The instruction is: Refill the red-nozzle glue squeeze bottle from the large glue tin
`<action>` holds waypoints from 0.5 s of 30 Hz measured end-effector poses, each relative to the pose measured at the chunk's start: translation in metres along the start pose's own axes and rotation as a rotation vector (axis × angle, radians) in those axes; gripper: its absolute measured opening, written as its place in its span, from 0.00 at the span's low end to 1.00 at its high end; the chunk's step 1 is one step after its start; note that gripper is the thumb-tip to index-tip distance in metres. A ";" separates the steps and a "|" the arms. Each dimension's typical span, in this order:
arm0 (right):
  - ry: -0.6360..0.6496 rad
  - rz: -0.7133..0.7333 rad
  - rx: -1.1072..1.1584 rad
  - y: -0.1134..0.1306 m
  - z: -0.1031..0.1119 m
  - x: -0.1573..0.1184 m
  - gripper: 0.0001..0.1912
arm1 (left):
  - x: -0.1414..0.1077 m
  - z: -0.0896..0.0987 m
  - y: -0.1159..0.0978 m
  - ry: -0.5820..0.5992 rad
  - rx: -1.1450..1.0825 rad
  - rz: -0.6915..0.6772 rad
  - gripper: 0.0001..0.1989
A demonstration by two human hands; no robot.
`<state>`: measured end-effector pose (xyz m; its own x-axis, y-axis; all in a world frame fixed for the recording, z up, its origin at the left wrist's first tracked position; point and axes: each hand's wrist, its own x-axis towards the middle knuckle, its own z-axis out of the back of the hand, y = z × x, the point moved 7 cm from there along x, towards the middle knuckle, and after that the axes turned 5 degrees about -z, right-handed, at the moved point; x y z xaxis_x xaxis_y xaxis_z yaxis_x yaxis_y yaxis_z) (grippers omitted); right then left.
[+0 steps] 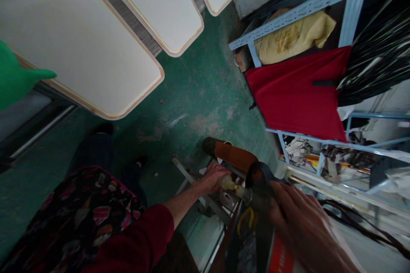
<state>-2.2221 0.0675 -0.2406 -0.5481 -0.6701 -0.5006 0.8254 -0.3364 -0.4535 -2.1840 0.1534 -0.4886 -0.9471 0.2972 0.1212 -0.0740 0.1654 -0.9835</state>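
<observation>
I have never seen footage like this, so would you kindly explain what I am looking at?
There is no machine arm here: the one picture comes from a camera on a person's head, looking down at their two bare hands. The right hand lies against a dark object, perhaps a container. Its pale tip is beside the left hand; whether that hand holds anything is unclear. Below is a green floor. White boards are at upper left. At right, a blue shelf carries a yellow sack, beside a red cloth.
</observation>
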 end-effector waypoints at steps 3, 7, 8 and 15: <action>-0.012 0.017 -0.008 0.001 0.000 -0.001 0.14 | 0.001 0.003 -0.003 -0.047 -0.006 -0.056 0.26; 0.008 0.007 -0.015 -0.001 -0.001 -0.001 0.15 | 0.001 0.003 -0.002 -0.055 -0.002 -0.074 0.26; 0.012 0.008 -0.016 -0.001 -0.001 0.000 0.15 | 0.001 0.002 -0.002 -0.055 -0.002 -0.076 0.26; -0.003 0.000 -0.012 0.001 0.004 0.002 0.15 | 0.001 0.000 -0.001 -0.072 -0.015 -0.099 0.27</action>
<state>-2.2220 0.0630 -0.2387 -0.5479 -0.6717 -0.4987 0.8236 -0.3284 -0.4625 -2.1845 0.1538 -0.4879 -0.9554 0.2101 0.2074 -0.1645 0.2045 -0.9650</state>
